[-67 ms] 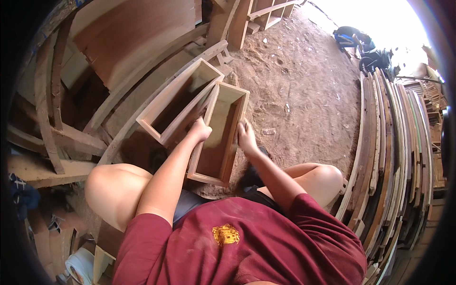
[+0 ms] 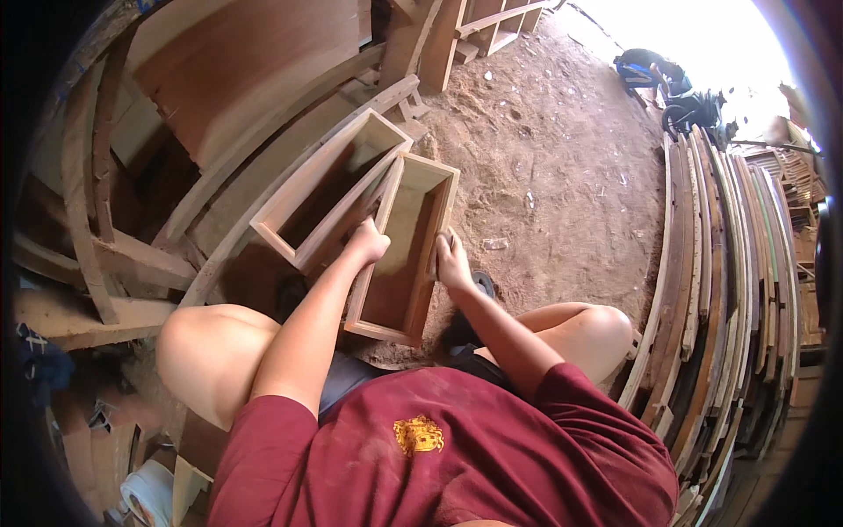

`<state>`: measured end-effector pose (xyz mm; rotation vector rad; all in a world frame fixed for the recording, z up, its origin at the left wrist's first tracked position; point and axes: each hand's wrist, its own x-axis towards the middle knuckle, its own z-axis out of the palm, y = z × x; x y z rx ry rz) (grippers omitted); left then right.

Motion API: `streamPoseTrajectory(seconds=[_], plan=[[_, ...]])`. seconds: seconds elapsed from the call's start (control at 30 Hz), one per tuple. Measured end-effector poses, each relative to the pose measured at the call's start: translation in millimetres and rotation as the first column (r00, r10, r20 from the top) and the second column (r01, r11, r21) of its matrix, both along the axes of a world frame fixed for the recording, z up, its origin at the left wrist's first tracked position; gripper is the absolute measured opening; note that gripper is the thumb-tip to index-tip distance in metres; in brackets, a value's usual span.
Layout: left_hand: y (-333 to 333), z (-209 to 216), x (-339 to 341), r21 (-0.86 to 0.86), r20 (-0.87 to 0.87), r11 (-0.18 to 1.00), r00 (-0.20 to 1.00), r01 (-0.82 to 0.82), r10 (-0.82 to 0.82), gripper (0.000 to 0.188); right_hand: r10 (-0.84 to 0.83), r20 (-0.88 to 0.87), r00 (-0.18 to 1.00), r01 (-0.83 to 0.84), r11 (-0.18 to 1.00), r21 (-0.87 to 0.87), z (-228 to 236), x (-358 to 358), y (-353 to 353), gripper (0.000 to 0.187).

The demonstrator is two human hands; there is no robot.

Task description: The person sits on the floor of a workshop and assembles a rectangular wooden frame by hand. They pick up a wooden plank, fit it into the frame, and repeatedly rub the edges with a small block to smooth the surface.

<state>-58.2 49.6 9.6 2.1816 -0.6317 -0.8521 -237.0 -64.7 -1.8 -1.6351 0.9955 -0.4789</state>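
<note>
Right hand [image 2: 453, 261] shifts slightly nearer along open box [image 2: 383, 334], half-curled at right wall, anything held unclear; left hand [image 2: 371, 241] clamps left wall, likely steadying it beside second box [image 2: 279, 243]

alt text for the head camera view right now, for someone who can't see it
An open wooden box is handled from both sides: the left hand grips its left wall, the right hand touches its outer right side. A second open box is beside it on the left; long boards are piled on the right, across a dirt floor.
</note>
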Motion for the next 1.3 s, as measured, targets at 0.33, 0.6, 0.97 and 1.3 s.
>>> streamPoseTrajectory(seconds=[0.33, 0.6, 0.97, 1.3], plan=[[-11.0, -5.8, 0.8, 0.003, 0.004, 0.999, 0.999, 0.038, -0.038, 0.072, -0.189, -0.035, 0.981, 0.188, 0.981, -0.043, -15.7, 56.6, -97.5, 0.064], [-0.1, 0.3, 4.1, -0.041, 0.071, 0.999, 0.997, 0.013, -0.011, 0.073, 0.001, 0.007, 1.000, -0.001, 0.997, -0.073, -9.9, 8.6, -24.9, 0.050], [-11.2, -38.4, 17.3, -0.144, -0.107, 0.988, 0.993, -0.057, 0.041, 0.067, -0.384, -0.139, 0.913, 0.394, 0.738, 0.548, -73.2, 4.9, -43.2, 0.061], [3.9, -23.7, 18.0, -0.219, -0.191, 0.975, 0.981, -0.037, -0.006, 0.090, -0.459, -0.083, 0.885, 0.355, 0.548, 0.757, -50.7, 44.0, -22.6, 0.079]])
